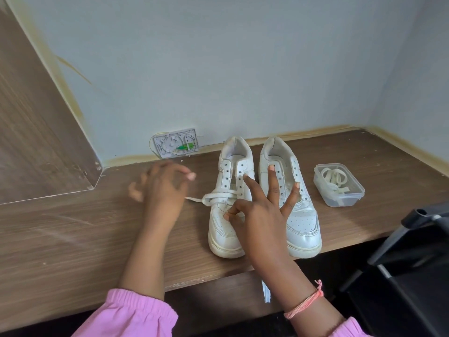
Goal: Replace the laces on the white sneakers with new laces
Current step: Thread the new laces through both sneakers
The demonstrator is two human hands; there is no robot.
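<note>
Pale blue walls meet in a corner above a brown wood-grain desk (73,239), with a taller wood panel rising at the far left. Against the back wall leans a small open white plastic junction box (175,143) with a bit of green inside. In front of it the person's left hand (162,188) hovers over the desk, blurred, its fingers loosely spread and gripping nothing that I can make out; a pink sleeve (126,314) covers that forearm near the bottom edge. Just to its right a flat white lace (218,198) trails off the left white leather sneaker (228,203), looped across the lowest eyelets with its tip lying on the desk toward the left hand. The right hand (260,215) lies over this shoe's toe area, thumb and forefinger pinched together at the lace near the bottom of the tongue, while the other three fingers fan out straight over the gap between the shoes. Touching it on the right stands the right white leather sneaker (301,215), eyelets bare, heels of both toward the wall. An orange thread bracelet (305,302) circles the right wrist. Further right sits a clear rectangular plastic container (340,200) holding coiled cream laces (334,177). Part of a black chair (413,263) fills the lower right corner.
</note>
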